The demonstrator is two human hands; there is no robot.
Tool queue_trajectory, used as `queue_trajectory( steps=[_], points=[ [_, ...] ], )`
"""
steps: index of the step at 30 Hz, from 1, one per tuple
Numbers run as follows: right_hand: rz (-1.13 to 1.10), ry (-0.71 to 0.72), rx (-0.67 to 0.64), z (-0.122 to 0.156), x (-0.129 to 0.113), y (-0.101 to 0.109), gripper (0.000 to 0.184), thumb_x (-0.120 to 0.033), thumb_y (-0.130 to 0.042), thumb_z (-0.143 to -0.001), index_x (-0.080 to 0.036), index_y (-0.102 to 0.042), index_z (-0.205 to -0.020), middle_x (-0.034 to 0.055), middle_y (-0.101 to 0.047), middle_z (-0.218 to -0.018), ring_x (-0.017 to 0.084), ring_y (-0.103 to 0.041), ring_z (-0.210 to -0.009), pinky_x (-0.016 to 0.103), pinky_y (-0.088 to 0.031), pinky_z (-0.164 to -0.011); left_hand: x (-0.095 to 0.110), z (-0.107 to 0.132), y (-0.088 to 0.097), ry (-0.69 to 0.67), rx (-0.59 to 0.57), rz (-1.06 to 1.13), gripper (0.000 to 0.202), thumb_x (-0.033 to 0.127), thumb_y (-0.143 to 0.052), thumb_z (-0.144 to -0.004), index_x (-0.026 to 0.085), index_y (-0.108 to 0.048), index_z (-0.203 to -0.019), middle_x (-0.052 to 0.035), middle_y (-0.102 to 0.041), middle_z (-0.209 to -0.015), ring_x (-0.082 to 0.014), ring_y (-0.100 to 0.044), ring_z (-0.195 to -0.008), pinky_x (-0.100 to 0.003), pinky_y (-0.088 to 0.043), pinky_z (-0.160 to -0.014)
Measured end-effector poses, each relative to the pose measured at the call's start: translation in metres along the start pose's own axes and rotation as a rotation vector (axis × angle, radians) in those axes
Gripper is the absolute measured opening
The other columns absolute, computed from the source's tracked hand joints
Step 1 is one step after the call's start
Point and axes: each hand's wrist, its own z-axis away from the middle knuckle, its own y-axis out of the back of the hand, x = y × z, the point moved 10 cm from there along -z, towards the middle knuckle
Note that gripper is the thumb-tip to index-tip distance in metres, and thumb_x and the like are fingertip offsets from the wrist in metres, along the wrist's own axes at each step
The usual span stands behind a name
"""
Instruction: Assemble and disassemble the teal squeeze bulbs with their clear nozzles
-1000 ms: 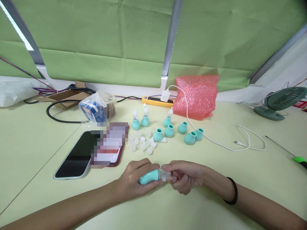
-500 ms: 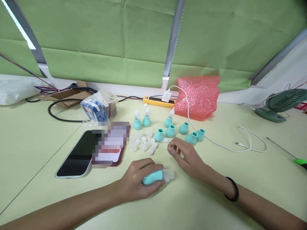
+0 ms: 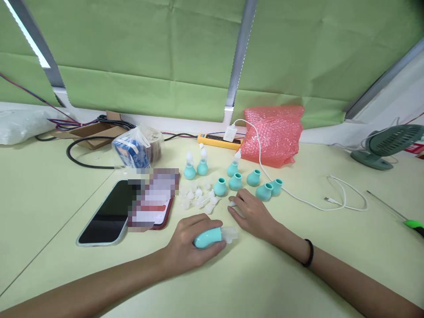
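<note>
Through the head camera I see, at lower centre, the left hand wrapped around a teal bulb, whose clear nozzle points to the right. Near the middle, the right hand has thumb and fingertips narrow at a white piece, but I cannot tell if they grip it. Farther, small clear parts lie loosely, then eight standing bulbs, and behind them a pink bag.

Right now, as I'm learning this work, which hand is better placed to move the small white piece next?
Probably the right hand: the small white piece shows in its pinch. The left hand is occupied, gripping the teal bulb with the clear tube.
</note>
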Motion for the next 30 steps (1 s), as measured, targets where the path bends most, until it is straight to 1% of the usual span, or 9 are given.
queue_trajectory(
  steps=[6, 9, 10, 12, 15, 17, 19, 25, 30],
  points=[
    [0.015, 0.03, -0.135, 0.0, 0.0, 0.008, 0.016, -0.014, -0.038, -0.08, -0.013, -0.054, -0.077, 0.0071, -0.055, -0.067, 0.018, -0.052, -0.057, 0.026, -0.032, -0.047, -0.01, -0.002, 0.003, 0.126, 0.0, 0.04, 0.021, 0.02, -0.064, -0.067, 0.013, -0.062, -0.088, -0.0049, -0.06, -0.069, -0.013, -0.055, -0.058, -0.023, -0.045, -0.053],
    [-0.087, 0.001, -0.118, 0.001, -0.001, 0.025, 0.014, -0.017, -0.038, -0.082, -0.013, -0.051, -0.083, 0.0063, -0.056, -0.067, 0.016, -0.053, -0.057, 0.026, -0.034, -0.049, -0.015, -0.003, 0.006, 0.167, 0.034, 0.06, 0.021, 0.02, -0.065, -0.066, 0.014, -0.062, -0.086, -0.0043, -0.062, -0.07, -0.0129, -0.056, -0.058, -0.023, -0.045, -0.053],
    [-0.205, -0.021, -0.099, 0.001, -0.001, 0.033, 0.012, -0.021, -0.04, -0.083, -0.014, -0.049, -0.087, 0.0053, -0.056, -0.068, 0.015, -0.053, -0.058, 0.025, -0.036, -0.05, -0.017, -0.003, 0.007, 0.178, 0.045, 0.071, 0.02, 0.02, -0.065, -0.066, 0.014, -0.062, -0.085, -0.0042, -0.062, -0.071, -0.0131, -0.056, -0.059, -0.023, -0.045, -0.054],
    [-0.568, -0.099, -0.092, 0.003, 0.0, 0.044, 0.012, -0.027, -0.043, -0.083, -0.017, -0.045, -0.089, 0.0026, -0.056, -0.069, 0.013, -0.053, -0.058, 0.024, -0.041, -0.051, -0.02, -0.003, 0.01, 0.205, 0.067, 0.089, 0.019, 0.02, -0.066, -0.066, 0.014, -0.062, -0.083, -0.004, -0.063, -0.072, -0.0136, -0.057, -0.061, -0.023, -0.046, -0.055],
    [-1.08, -0.195, -0.181, 0.008, -0.006, 0.043, 0.013, -0.031, -0.044, -0.083, -0.019, -0.04, -0.081, 0.0014, -0.055, -0.069, 0.011, -0.054, -0.058, 0.02, -0.043, -0.046, -0.024, -0.003, 0.012, 0.234, 0.086, 0.1, 0.018, 0.02, -0.065, -0.066, 0.014, -0.062, -0.083, -0.0034, -0.064, -0.072, -0.0137, -0.058, -0.061, -0.023, -0.047, -0.055],
    [-1.271, -0.21, -0.244, 0.01, -0.012, 0.038, 0.016, -0.033, -0.046, -0.082, -0.018, -0.04, -0.078, 0.0019, -0.056, -0.068, 0.011, -0.055, -0.059, 0.019, -0.044, -0.043, -0.023, -0.003, 0.013, 0.219, 0.087, 0.114, 0.018, 0.021, -0.064, -0.067, 0.014, -0.062, -0.084, -0.0031, -0.063, -0.072, -0.0132, -0.057, -0.06, -0.022, -0.047, -0.053],
    [-1.334, -0.217, -0.26, 0.01, -0.014, 0.035, 0.018, -0.033, -0.049, -0.081, -0.017, -0.041, -0.075, 0.0023, -0.057, -0.067, 0.01, -0.055, -0.058, 0.019, -0.045, -0.044, -0.021, -0.004, 0.013, 0.194, 0.086, 0.131, 0.018, 0.021, -0.064, -0.067, 0.014, -0.061, -0.084, -0.0032, -0.063, -0.071, -0.0126, -0.056, -0.059, -0.021, -0.046, -0.051],
    [-1.302, -0.302, -0.222, 0.007, -0.007, 0.026, 0.019, -0.03, -0.057, -0.074, -0.014, -0.049, -0.067, 0.0025, -0.06, -0.063, 0.008, -0.053, -0.05, 0.02, -0.047, -0.044, -0.017, -0.004, 0.012, 0.142, 0.072, 0.124, 0.019, 0.018, -0.063, -0.068, 0.014, -0.06, -0.086, -0.0029, -0.061, -0.07, -0.0115, -0.054, -0.057, -0.021, -0.043, -0.05],
    [-1.397, -0.374, -0.177, 0.008, -0.005, 0.021, 0.022, -0.031, -0.062, -0.07, -0.014, -0.049, -0.064, 0.0033, -0.062, -0.061, 0.009, -0.055, -0.047, 0.021, -0.05, -0.043, -0.012, -0.002, 0.012, 0.098, 0.081, 0.078, 0.018, 0.019, -0.062, -0.07, 0.014, -0.059, -0.088, -0.0029, -0.059, -0.069, -0.0115, -0.053, -0.057, -0.021, -0.042, -0.05]
  ],
)
